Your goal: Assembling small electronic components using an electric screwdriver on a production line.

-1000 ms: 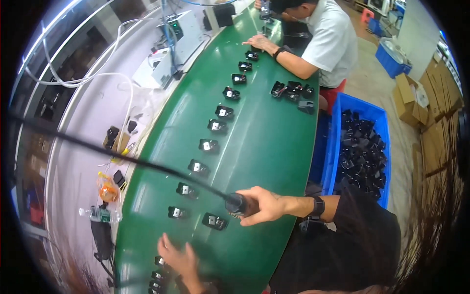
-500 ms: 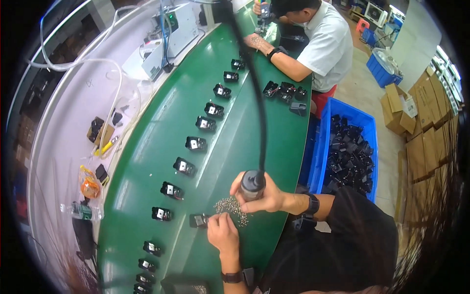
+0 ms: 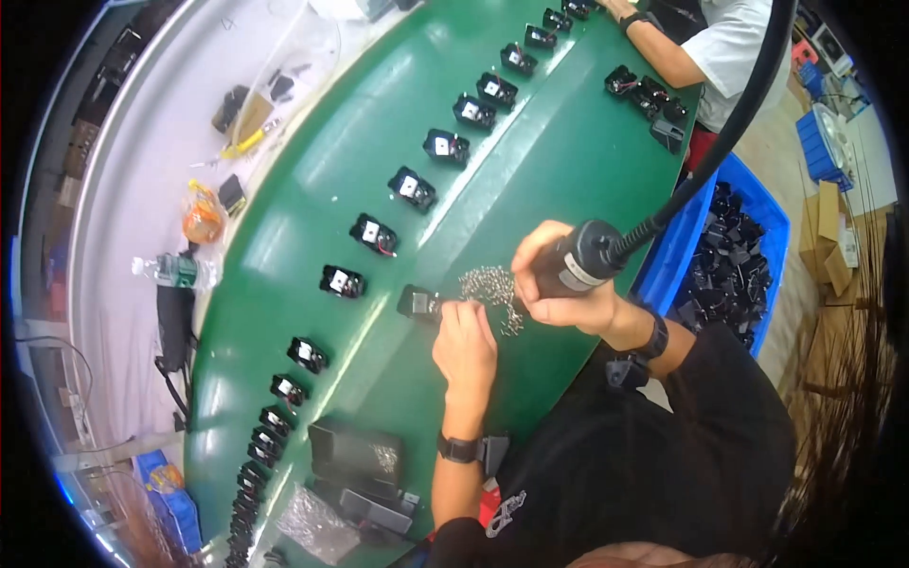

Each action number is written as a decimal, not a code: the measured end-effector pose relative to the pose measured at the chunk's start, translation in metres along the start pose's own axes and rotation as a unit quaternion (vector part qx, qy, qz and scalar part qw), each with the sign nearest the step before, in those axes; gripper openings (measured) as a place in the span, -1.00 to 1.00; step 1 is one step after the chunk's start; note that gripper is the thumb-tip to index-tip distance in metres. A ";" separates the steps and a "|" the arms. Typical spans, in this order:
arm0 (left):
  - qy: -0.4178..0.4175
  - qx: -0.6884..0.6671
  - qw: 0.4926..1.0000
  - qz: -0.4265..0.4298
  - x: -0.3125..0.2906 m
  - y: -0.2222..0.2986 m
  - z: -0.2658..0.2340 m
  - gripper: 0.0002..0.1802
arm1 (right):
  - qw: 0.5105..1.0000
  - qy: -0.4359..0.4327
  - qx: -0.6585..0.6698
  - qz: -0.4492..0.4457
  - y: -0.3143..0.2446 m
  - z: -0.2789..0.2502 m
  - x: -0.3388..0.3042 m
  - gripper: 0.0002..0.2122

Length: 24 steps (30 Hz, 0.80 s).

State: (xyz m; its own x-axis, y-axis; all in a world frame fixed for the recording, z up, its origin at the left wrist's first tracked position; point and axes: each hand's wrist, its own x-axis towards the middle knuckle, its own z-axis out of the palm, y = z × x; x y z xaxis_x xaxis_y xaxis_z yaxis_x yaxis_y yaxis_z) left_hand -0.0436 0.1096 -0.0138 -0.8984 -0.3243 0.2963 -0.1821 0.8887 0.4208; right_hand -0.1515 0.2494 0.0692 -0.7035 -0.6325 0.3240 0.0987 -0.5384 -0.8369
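My right hand [image 3: 573, 308] is wrapped round a dark electric screwdriver [image 3: 568, 265], whose thick black cable runs up to the right. The driver leans over the table just right of a scattered pile of small screws [image 3: 490, 284]; its bit is hidden from view. My left hand [image 3: 466, 346] is closed, its fingertips pinched on the right end of a small black plastic housing [image 3: 415, 301] that lies on the green table [image 3: 530, 189]. Whether a screw is also between those fingers cannot be made out.
A long row of black housings [image 3: 412, 189] with metal parts lines the table's left side. Near me are an open black box [image 3: 331, 452] and a clear plastic bag [image 3: 317, 525]. A blue crate [image 3: 778, 237] of black parts stands right. A co-worker's arm [image 3: 653, 47] rests at the far end.
The whole view has shifted, so the table's near end shows more. My right hand and screwdriver have moved slightly right, away from the housing, and the driver leans more. My left hand stays at the housing.
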 end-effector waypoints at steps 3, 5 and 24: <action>0.048 -0.030 0.998 0.011 -0.006 0.002 -0.010 -0.91 | 0.999 0.023 0.008 -0.027 -0.004 -0.001 -0.009 -0.63; 0.062 -0.102 0.992 -0.032 -0.013 -0.002 -0.015 -0.93 | 0.995 0.055 0.037 -0.078 -0.001 0.007 -0.011 -0.61; 0.052 -0.751 0.565 -0.339 -0.019 -0.003 -0.032 -0.75 | 0.989 -0.003 0.040 -0.144 0.001 0.043 0.002 -0.70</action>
State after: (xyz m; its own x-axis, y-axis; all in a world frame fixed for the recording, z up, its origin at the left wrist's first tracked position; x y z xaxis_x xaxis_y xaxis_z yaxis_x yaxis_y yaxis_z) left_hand -0.0130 0.1029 0.0071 -0.7829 -0.5121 -0.3533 0.1442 -0.7018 0.6977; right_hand -0.1225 0.2238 0.0883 -0.7068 -0.4497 0.5461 -0.0499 -0.7384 -0.6725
